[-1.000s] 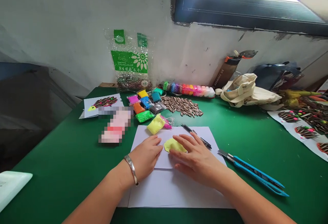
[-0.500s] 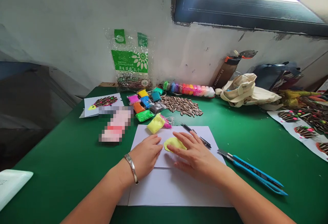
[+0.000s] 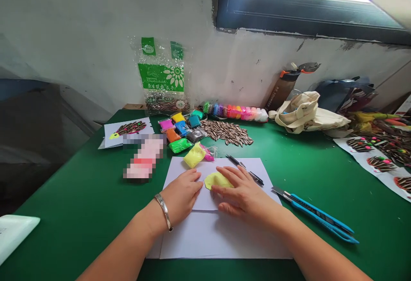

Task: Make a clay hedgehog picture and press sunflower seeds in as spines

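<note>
In the head view, a flattened piece of yellow clay is seen on the upper sheet of paper, well in from the left edge of the green tabletop. Its visible part is longer from left to right than from front to back, so its long axis appears to be laid across the view, roughly along the tabletop's far edge. The true right end is hidden.

The clay is flanked by the two hands. Its left end is placed just beside the fingers of the left hand, which are laid low over the paper, slightly parted and closed on nothing. Whether the clay's rim is touched by them cannot be told.

The right hand is the nearer one: its right and near sides are overlapped by that hand's spread fingers, which are pointed leftward across it. Nothing is seen gripped between them, and how firmly the clay is pressed cannot be told.

Beyond the clay, toward the far edge, a yellow packet is seen at the sheet's border. A black pen is laid just beyond the right fingers, and a blue cutter is placed to the right of the paper.
</note>
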`<action>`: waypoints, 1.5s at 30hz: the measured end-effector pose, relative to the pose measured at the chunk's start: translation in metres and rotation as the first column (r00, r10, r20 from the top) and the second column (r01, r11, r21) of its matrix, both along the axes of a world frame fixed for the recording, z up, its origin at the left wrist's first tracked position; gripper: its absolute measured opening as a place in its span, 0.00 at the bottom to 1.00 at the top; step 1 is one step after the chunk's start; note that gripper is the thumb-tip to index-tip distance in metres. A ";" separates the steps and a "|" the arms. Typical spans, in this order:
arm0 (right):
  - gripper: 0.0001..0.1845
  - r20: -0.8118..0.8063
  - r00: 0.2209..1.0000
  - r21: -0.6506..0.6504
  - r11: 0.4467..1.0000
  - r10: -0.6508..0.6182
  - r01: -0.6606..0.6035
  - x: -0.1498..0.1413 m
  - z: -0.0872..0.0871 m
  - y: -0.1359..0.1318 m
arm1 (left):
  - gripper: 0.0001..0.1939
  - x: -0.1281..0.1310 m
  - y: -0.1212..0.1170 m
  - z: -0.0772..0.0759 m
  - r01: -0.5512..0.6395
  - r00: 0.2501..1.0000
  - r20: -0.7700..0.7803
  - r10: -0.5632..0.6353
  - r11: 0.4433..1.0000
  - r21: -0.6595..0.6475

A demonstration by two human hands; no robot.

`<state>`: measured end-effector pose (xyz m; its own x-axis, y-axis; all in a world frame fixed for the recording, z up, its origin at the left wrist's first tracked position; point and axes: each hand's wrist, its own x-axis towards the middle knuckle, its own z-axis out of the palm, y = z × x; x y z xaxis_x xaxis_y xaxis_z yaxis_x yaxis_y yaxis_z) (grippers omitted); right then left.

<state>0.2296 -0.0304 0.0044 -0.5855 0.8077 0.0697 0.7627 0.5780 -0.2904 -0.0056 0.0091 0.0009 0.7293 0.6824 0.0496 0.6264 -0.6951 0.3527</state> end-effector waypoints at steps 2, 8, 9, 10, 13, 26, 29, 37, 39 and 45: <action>0.20 0.025 1.000 -0.021 1.000 0.012 -0.011 -0.003 0.002 -0.001 | 0.14 0.000 0.000 0.000 0.000 1.000 -0.007 0.000 1.000 0.004; 0.18 -0.021 1.000 0.024 1.000 -0.018 0.019 0.002 0.003 0.002 | 0.14 0.000 -0.001 0.004 0.007 1.000 -0.028 -0.007 1.000 0.000; 0.18 -0.046 0.998 0.055 0.997 -0.051 0.054 0.006 0.002 0.004 | 0.14 0.000 -0.001 0.004 0.008 1.000 -0.031 -0.008 1.000 -0.001; 0.18 -0.071 0.993 0.087 0.991 -0.091 0.097 0.011 0.002 0.005 | 0.15 0.000 0.000 0.004 0.009 0.999 -0.033 -0.009 1.000 -0.003; 0.21 -0.106 0.982 0.161 0.972 -0.156 0.172 0.021 -0.001 0.009 | 0.15 0.000 0.000 0.002 0.012 0.999 -0.038 -0.012 1.000 -0.007; 0.18 -0.141 0.981 0.195 0.968 -0.131 0.157 0.019 -0.004 0.010 | 0.14 0.000 0.001 0.003 -0.007 1.000 -0.014 0.006 0.999 -0.035; 0.14 -0.104 0.993 0.108 0.992 -0.054 0.065 0.016 0.007 0.004 | 0.14 0.000 0.001 0.002 -0.003 1.000 -0.005 0.003 1.000 -0.027; 0.12 0.007 1.000 -0.039 0.999 0.028 -0.028 0.015 0.014 0.002 | 0.14 0.000 0.000 0.000 0.000 1.000 -0.022 0.000 1.000 -0.004; 0.12 0.017 1.000 -0.056 0.998 0.023 -0.022 0.015 0.014 0.003 | 0.14 0.000 0.000 0.001 0.002 1.000 -0.030 -0.002 1.000 0.000; 0.13 -0.043 0.999 -0.098 0.995 -0.007 0.003 0.026 0.014 0.006 | 0.14 0.001 0.000 0.004 0.001 0.999 -0.042 -0.001 1.000 0.004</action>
<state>0.2554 -0.0246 0.0186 -0.5793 0.8149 0.0153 0.7513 0.5412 -0.3778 -0.0046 0.0096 0.0051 0.7312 0.6818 0.0213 0.6403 -0.6968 0.3233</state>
